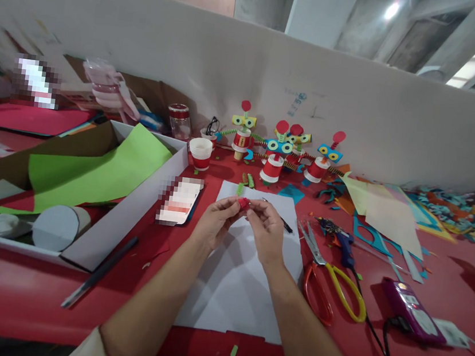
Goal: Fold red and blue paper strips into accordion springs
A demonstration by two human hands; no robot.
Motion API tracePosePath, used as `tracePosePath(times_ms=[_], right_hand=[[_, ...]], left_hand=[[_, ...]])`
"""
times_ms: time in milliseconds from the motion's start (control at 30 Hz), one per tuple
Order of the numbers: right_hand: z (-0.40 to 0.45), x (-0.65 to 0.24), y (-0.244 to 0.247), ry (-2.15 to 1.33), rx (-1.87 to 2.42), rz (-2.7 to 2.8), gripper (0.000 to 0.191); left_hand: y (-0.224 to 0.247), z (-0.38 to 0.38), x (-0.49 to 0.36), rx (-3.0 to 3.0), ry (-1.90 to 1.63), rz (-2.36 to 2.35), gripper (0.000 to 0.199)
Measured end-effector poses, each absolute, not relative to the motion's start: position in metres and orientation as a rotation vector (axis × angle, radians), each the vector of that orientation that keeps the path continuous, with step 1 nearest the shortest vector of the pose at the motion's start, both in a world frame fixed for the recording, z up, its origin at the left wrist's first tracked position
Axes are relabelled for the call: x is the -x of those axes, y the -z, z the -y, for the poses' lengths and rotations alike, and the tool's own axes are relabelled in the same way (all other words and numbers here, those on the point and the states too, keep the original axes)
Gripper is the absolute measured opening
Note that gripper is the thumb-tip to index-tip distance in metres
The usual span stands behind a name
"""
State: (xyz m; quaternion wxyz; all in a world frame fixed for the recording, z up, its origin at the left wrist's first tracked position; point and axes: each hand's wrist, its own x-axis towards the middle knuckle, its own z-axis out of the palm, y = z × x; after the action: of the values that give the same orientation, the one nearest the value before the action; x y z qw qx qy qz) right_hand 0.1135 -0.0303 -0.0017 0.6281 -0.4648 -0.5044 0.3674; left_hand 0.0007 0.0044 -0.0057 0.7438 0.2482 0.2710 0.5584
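Observation:
Over a white sheet [244, 294], my left hand [217, 222] and my right hand [268, 231] meet fingertip to fingertip. Both pinch a small red paper piece [243, 203] between them; its exact shape is partly covered by the fingers. Just beyond it shows a green folded paper strip [240, 189], and I cannot tell whether the two are joined. More green folded strips [249, 180] lie past the sheet's far edge. A black pen [287, 224] rests on the sheet, partly behind my right hand.
Paper-cup robot figures [272, 168], several in all, stand by the wall beside a stack of white cups [200, 153]. On the right lie scissors [318, 260], a glue gun [345, 246] and a purple power strip [414, 312]. A box [129, 211], phone [180, 201] and pen-like tool [100, 271] lie left.

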Motion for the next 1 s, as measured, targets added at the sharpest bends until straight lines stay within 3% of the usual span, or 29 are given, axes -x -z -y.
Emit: tracePosePath(times_ms=[167,333,467,533,733,1000], right_hand=[[0.026,-0.116,0.001,-0.689,1.195,1.124,0.013],[0.042,-0.138,-0.033,-0.531,1.258,1.083,0.015],[0.090,-0.180,-0.054,-0.121,1.479,1.293,0.015],[0.119,-0.205,-0.049,0.049,1.663,1.361,0.016],[0.169,-0.250,0.002,0.060,2.238,1.579,0.034],[0.165,-0.248,0.013,0.105,2.360,1.694,0.039]], left_hand=[[0.009,-0.008,0.000,-0.457,-1.205,-0.620,0.012],[0.011,-0.012,0.001,-0.414,-1.201,-0.663,0.006],[0.008,-0.011,0.001,-0.414,-1.174,-0.715,0.006],[0.007,-0.010,0.001,-0.431,-1.171,-0.704,0.006],[0.007,-0.009,0.001,-0.448,-1.142,-0.609,0.005],[0.003,-0.005,0.003,-0.444,-1.053,-0.647,0.008]])
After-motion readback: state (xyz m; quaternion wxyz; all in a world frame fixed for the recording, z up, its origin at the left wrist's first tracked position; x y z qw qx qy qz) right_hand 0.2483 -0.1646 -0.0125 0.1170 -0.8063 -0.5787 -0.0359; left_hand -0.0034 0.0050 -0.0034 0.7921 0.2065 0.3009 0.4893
